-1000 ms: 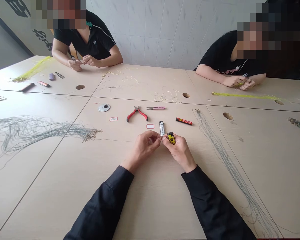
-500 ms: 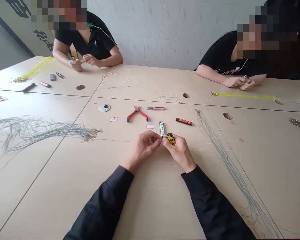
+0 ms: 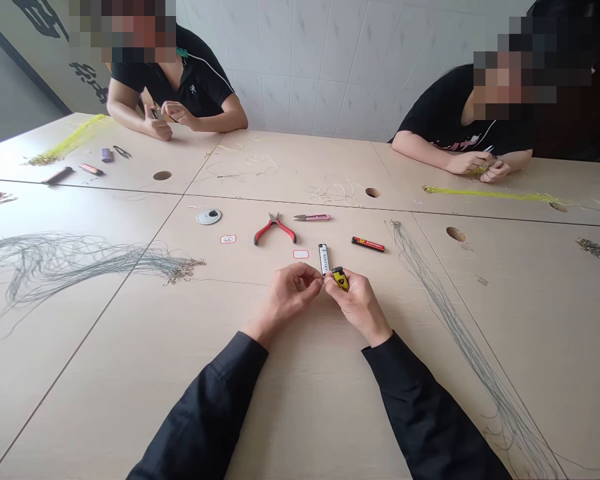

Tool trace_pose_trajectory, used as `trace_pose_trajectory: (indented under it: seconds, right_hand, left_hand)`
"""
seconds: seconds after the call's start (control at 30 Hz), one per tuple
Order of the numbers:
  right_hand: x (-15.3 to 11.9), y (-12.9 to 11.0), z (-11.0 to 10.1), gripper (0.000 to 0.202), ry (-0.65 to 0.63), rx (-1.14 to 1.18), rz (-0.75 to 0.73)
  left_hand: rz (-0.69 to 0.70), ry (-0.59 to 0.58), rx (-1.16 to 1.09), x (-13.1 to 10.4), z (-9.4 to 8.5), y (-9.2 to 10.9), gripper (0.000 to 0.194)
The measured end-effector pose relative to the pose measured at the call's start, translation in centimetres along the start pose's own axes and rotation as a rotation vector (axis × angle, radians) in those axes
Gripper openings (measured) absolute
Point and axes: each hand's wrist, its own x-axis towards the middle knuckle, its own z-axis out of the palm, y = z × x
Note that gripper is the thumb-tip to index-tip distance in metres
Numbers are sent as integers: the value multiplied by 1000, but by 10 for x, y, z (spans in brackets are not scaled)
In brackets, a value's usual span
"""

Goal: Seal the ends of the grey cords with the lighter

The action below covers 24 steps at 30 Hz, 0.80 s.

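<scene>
My right hand [image 3: 357, 300] is closed around a yellow and black lighter [image 3: 341, 280], its dark top pointing away from me. My left hand [image 3: 295, 292] is pinched, thumb against forefinger, with its tips meeting those of the right hand. A thin cord [image 3: 235, 281] runs in from the left to this hand; the end between the fingertips is too small to see. Just beyond the fingertips a white lighter [image 3: 323, 258] lies on the table. Past it are red-handled pliers [image 3: 275, 229], pink thread snips [image 3: 313, 217] and a red and black lighter [image 3: 368, 245].
Bundles of grey-blue cords lie left [image 3: 145, 260] and right [image 3: 455, 320]. A silver disc [image 3: 209, 217] and two red-edged labels lie near the pliers. Across the table two people work with their own hands, beside yellow cord bundles [image 3: 490, 193]. The tabletop has round holes [image 3: 455, 234].
My hands hold nearly the same pose, the yellow lighter tilting very slightly. Across the table, the left person's hands have shifted a little, one thumb now raised.
</scene>
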Motion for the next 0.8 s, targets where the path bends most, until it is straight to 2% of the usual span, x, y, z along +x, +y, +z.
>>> trace_pose_trajectory:
  seconds: [0.1,0.2,0.3,0.43,0.6,0.8]
  right_hand:
    - [-1,-5,0,32,15,27,9]
    - [-2,-9,0,47,-16,79,63]
    - [-2,-9,1,57,-1,6,48]
    - [-1,-7,1,56,33,-140,27]
    - [0,-2,0,52,2,-155,39]
    - [-1,-4,1,51,46,24,29]
  left_hand:
    - [-6,8,-15,0,0,-1,16]
    - [-13,34,-23,0,0,0,18]
    - [0,54,-29,0,0,0,20]
    - [27,52,-49,-2,-1,2,21]
    - [37,34,-61,-2,0,2,18]
    - [112,92,-36,-1,0,0,15]
